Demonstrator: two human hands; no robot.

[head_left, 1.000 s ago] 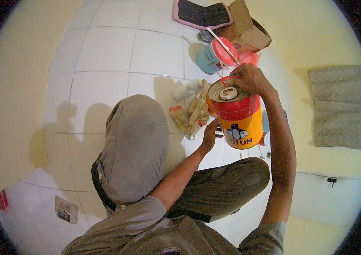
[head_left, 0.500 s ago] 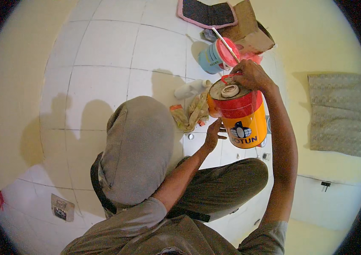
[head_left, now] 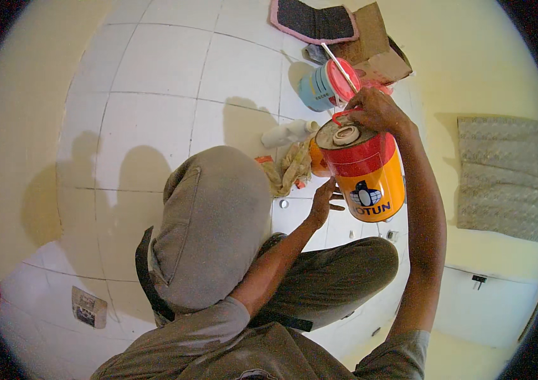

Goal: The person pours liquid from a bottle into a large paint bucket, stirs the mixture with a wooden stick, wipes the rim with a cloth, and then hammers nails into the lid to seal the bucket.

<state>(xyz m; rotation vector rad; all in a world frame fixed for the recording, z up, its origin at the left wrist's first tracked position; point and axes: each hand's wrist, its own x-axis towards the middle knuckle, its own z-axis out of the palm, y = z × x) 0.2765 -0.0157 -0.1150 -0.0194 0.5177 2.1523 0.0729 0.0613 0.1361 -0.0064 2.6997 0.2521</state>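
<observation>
A yellow-orange paint can (head_left: 383,187) with a red upper band and a round spout on its grey top is held in front of me, tilted a little. My right hand (head_left: 375,109) is closed round the red handle (head_left: 342,116) on top. By the can's lower left side is my left hand (head_left: 324,204), its fingers apart and reaching partly behind the can. Whether they touch it I cannot tell. A second orange container (head_left: 318,159) shows partly behind the can.
Beyond the can stands a light-blue bucket (head_left: 315,92) with a red lid and a white stick across it. A white bottle (head_left: 290,132) and a crumpled cloth (head_left: 294,168) lie on the tiles. Farther off are a cardboard box (head_left: 379,66) and a black, pink-edged mat (head_left: 316,24).
The can has shifted very slightly right in the picture, and the whole view has moved a little. Both hands keep nearly the same pose.
</observation>
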